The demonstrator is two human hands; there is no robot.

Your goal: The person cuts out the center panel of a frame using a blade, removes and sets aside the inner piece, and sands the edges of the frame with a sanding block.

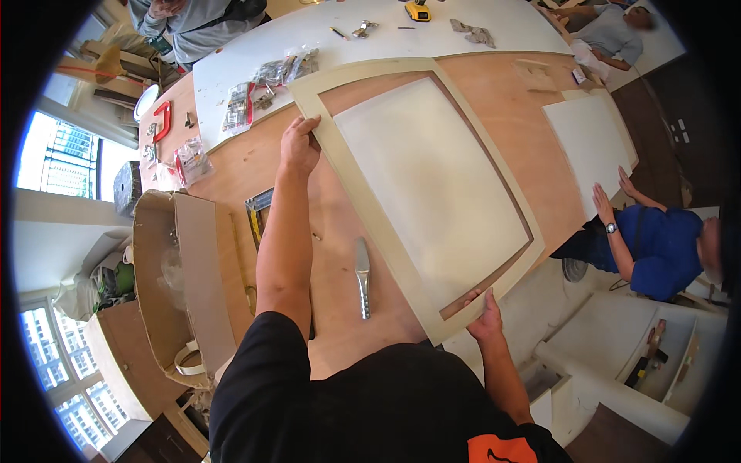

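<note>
We're in a woodworking shop here, or a room doing duty as one! Look at that broad, tan wooden bench (241, 170), and on it a red C-shaped metal clamp (163, 122), a yellow-and-black power tool (417, 11) at the far side, clear plastic bags of metal fittings (297, 65). Joinery everywhere: a cream rectangular frame (370, 208) above the bench, an open white box-like cabinet (587, 332) off to the right, brown wooden boards (120, 62) piled at the left. Several people around it, one in a blue top (656, 258), and bright windows (69, 158) give onto building fronts!
</note>
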